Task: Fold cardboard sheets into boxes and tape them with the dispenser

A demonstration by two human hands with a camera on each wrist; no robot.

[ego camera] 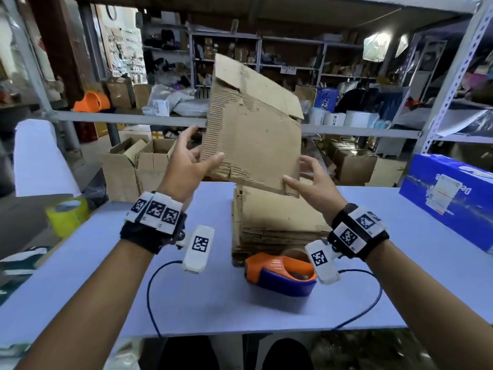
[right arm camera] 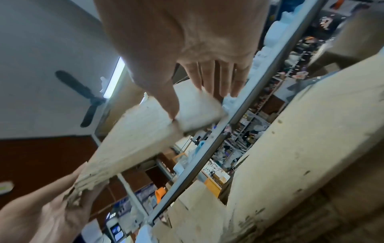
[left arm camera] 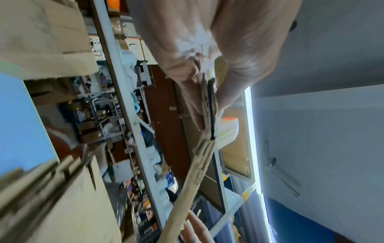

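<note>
A worn, flattened cardboard sheet (ego camera: 253, 134) is held upright in the air above a stack of flat sheets (ego camera: 277, 217) on the blue table (ego camera: 186, 303). My left hand (ego camera: 202, 150) pinches its lower left edge, thumb in front and fingers behind; the left wrist view shows that edge (left arm camera: 199, 172) clamped in my left hand (left arm camera: 209, 102). At the lower right corner, my right hand (ego camera: 297, 170) holds the sheet (right arm camera: 141, 131) with the thumb (right arm camera: 166, 102) on the near face and the fingers behind. An orange and blue tape dispenser (ego camera: 280, 273) lies in front of the stack.
A yellow tape roll (ego camera: 66, 214) sits left of the table. A blue carton (ego camera: 453, 196) lies on the table's right side. Open cardboard boxes (ego camera: 138, 161) stand behind the table under a metal shelf rail (ego camera: 120, 117). Blue cables hang from both wrists.
</note>
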